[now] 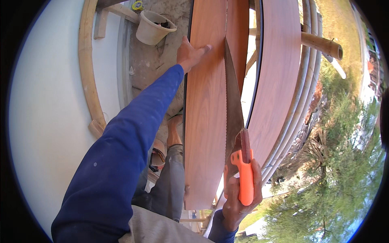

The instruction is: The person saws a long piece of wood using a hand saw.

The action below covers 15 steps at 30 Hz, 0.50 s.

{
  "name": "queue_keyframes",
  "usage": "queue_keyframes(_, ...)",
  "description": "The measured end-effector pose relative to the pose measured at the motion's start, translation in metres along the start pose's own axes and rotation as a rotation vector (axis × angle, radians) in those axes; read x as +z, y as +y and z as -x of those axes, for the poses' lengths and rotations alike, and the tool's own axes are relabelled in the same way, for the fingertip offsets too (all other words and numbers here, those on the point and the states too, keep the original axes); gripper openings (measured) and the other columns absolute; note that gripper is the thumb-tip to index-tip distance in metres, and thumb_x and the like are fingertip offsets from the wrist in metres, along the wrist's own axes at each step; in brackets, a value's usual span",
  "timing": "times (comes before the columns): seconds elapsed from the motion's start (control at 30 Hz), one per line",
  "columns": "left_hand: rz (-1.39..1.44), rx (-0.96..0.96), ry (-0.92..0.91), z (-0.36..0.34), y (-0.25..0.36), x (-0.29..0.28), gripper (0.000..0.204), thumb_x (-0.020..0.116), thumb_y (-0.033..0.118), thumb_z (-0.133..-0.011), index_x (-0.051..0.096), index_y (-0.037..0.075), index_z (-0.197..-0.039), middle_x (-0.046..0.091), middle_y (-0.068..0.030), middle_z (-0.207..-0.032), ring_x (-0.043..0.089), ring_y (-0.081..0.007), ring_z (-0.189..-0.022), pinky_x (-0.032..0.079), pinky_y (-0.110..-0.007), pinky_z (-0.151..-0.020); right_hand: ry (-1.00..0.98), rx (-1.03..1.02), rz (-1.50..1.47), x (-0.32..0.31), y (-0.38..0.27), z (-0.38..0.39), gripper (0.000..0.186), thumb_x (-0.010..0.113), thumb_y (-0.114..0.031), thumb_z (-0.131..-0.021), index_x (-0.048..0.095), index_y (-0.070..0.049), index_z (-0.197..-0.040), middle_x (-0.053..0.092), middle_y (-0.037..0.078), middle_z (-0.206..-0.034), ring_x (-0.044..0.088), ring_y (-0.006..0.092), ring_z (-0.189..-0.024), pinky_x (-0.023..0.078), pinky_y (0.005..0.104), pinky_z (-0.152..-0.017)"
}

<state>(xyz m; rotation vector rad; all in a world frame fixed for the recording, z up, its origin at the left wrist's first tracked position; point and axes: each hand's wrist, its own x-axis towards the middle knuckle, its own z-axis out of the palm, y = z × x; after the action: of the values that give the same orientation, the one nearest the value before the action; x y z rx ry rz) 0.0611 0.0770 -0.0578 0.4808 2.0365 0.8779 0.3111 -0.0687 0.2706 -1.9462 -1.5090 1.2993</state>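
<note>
My right hand [239,202] is wrapped round the orange handle of a handsaw [233,97]. The long, tapering blade points away from me, its teeth on the left side. Its tip meets a thin, straight line that runs on to the far end of a reddish-brown wood-grain plank [204,133]. Right of that line lies a narrower strip [238,24] of the same brown material. My left hand [192,55] grips the plank's left edge, with the thumb stretched over the top face; its other fingers are partly hidden at the edge.
Another wood-grain plank [279,60] lies to the right, beside bundled bamboo poles [310,81]. A thick bamboo pole [324,43] sticks out there. At the far left stand a whitish bucket [152,30] and a yellow tape measure [137,5]. A bare foot [174,125] is below the plank.
</note>
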Motion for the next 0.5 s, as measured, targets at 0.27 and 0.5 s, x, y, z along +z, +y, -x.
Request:
queue_keyframes(0.27, 0.131, 0.029, -0.051, -0.006, -0.012, 0.002, 0.082, 0.088, 0.031, -0.080, 0.043, -0.010, -0.134, 0.066, -0.0239, -0.125, 0.069, -0.0265, -0.113, 0.057, -0.037, -0.094, 0.013, -0.052, -0.225, 0.044, 0.032, -0.068, 0.056, 0.059, 0.007, -0.087, 0.055, 0.003, -0.142, 0.069, 0.022, -0.124, 0.071, 0.0283, -0.112, 0.056, 0.0367, -0.097)
queue_keyframes(0.5, 0.050, 0.046, 0.019, -0.018, -0.014, 0.014, 0.078, 0.089, 0.031, -0.079, 0.047, -0.011, -0.129, 0.069, -0.0234, -0.120, 0.072, -0.0265, -0.106, 0.059, -0.036, -0.090, -0.067, -0.189, -0.136, 0.114, 0.026, -0.214, 0.048, 0.064, -0.001, -0.088, 0.064, -0.004, -0.135, 0.072, 0.012, -0.107, 0.067, 0.0172, -0.089, 0.054, 0.0320, -0.082)
